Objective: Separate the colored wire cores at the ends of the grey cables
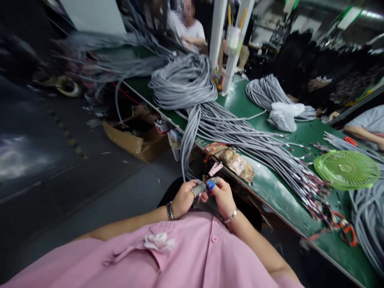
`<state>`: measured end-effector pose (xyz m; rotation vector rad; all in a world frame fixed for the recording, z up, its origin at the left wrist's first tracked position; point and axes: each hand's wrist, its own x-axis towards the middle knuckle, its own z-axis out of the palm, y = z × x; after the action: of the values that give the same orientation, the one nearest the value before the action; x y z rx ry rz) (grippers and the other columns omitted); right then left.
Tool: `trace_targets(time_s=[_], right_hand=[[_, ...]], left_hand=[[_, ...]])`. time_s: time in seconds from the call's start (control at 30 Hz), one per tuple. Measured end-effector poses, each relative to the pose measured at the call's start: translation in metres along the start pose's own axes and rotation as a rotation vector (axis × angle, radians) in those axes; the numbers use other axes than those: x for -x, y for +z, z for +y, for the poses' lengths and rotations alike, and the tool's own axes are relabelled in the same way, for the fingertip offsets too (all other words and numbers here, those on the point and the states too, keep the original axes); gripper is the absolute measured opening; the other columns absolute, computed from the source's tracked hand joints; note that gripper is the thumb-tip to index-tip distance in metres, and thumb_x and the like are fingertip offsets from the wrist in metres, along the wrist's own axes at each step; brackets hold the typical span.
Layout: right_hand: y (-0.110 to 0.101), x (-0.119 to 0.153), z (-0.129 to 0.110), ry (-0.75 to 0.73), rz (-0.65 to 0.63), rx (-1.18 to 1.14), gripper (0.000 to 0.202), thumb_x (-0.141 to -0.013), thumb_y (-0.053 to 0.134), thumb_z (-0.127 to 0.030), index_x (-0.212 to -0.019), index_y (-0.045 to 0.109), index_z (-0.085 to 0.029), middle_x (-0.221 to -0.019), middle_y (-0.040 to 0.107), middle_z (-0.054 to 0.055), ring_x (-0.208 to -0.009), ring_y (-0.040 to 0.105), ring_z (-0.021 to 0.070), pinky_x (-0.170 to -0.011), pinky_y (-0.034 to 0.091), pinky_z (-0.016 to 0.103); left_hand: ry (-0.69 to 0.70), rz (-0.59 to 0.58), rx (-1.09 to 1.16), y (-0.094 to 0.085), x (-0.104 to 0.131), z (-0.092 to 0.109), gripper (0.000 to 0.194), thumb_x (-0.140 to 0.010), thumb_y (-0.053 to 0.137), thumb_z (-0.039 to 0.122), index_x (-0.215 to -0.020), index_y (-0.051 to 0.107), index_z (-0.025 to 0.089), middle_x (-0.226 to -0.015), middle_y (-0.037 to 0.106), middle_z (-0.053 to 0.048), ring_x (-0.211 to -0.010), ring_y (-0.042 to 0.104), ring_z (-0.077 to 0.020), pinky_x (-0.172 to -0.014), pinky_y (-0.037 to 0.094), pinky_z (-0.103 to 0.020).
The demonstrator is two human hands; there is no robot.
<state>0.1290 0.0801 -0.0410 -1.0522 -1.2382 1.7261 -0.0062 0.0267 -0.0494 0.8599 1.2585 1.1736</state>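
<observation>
Close in front of my pink shirt, my left hand (182, 201) and my right hand (224, 200) meet with fingers closed around a grey cable end. Thin coloured wires (204, 178) stick up between the fingertips. Grey wrapping shows at the left thumb, and a blue covering (210, 185) is on the right thumb. From the table edge a bundle of grey cables (189, 136) hangs down toward my left hand. Just beyond the hands, a pink clip (215, 169) sits at the table edge. My fingers hide part of what they hold.
The green table (264, 176) carries a large cable coil (183, 82), a long spread of cables (249, 138), a green fan (346, 170) and orange-handled scissors (348, 234). A cardboard box (141, 140) stands on the floor. Other people sit across the table.
</observation>
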Motion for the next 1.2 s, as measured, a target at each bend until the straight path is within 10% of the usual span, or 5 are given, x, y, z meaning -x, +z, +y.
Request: trace_targets(time_s=[1.2], right_hand=[[-0.028, -0.001, 0.008, 0.003, 0.023, -0.191, 0.024, -0.074, 0.070, -0.040, -0.079, 0.066, -0.017, -0.059, 0.049, -0.004, -0.051, 0.039, 0.0079, -0.053, 0.041, 0.022]], left_hand=[[-0.014, -0.091, 0.305, -0.014, 0.004, 0.003, 0.024, -0.078, 0.064, 0.035, -0.075, 0.064, 0.011, -0.048, 0.059, -0.001, -0.037, 0.050, -0.0113, -0.038, 0.039, -0.023]])
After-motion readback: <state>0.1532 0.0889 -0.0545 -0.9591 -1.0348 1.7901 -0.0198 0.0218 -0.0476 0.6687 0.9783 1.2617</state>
